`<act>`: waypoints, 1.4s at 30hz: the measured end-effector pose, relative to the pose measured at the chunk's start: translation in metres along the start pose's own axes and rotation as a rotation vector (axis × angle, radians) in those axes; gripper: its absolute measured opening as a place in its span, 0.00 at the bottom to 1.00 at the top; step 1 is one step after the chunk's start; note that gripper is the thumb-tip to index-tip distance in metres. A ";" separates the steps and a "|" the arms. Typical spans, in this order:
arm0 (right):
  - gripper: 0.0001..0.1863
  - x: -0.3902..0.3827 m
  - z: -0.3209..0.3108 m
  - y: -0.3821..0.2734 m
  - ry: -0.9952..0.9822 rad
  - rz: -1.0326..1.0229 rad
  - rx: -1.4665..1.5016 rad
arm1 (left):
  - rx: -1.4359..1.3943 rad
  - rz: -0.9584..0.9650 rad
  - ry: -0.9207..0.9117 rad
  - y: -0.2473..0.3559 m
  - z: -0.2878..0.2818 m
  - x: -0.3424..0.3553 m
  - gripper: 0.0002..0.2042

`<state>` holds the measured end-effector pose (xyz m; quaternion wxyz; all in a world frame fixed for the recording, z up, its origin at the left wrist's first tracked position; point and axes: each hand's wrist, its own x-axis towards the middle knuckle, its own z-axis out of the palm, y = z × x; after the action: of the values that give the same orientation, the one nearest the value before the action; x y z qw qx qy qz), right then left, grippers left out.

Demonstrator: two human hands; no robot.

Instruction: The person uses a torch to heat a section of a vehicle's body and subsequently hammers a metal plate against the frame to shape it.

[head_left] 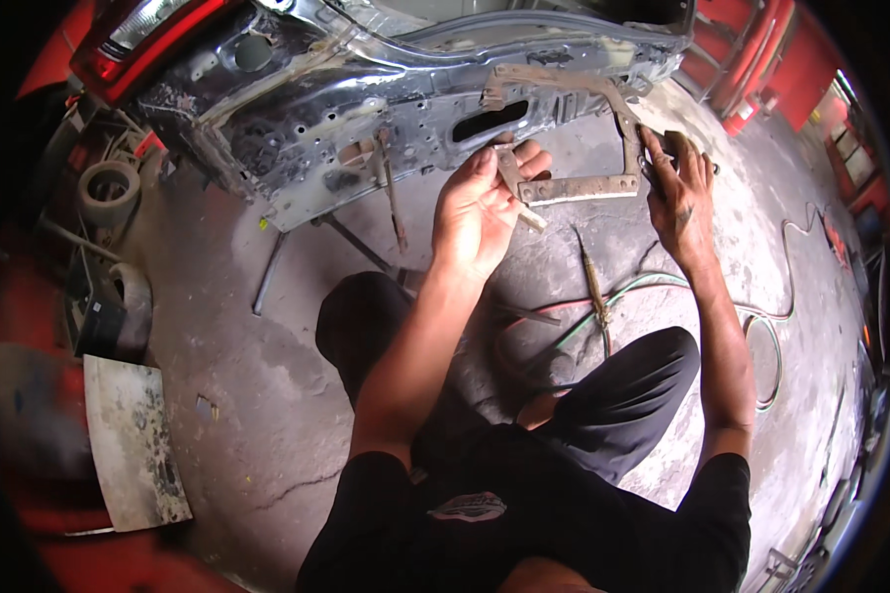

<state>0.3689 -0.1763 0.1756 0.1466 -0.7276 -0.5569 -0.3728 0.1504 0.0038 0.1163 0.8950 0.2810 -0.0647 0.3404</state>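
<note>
A worn, C-shaped metal bracket frame (578, 188) with holes along it is held up in front of a dark car body panel (415, 128). My left hand (480, 212) is closed around the frame's lower left end, thumb up and palm turned toward me. At the frame's right side is my right hand (682, 203), back of the hand up and fingers bent. Something dark shows between and beside those fingers, too hidden to name. The frame's upper arm overlaps the panel's lower right part in the view.
A gas torch (595, 287) lies on the concrete floor with red and green hoses (653, 280) trailing right. A thin rusty bar (393, 193) leans at the panel. Stand legs (270, 272) project below it. Left are a tape roll (109, 193) and a scuffed white panel (136, 445).
</note>
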 end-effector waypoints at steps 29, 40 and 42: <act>0.40 -0.003 0.066 -0.030 -0.066 0.164 0.112 | 0.083 0.115 0.302 0.024 -0.011 0.030 0.21; 0.45 -0.145 0.122 -0.074 -0.260 0.412 0.337 | 0.234 -0.112 0.461 -0.034 -0.055 0.000 0.18; 0.46 -0.160 0.128 -0.076 -0.261 0.403 0.360 | 0.304 -0.123 0.423 -0.039 -0.064 -0.002 0.12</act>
<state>0.3309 -0.1818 -0.0395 0.2714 -0.8276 -0.4724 -0.1350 0.1690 0.0138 0.0449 0.8552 0.3381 0.1928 0.3421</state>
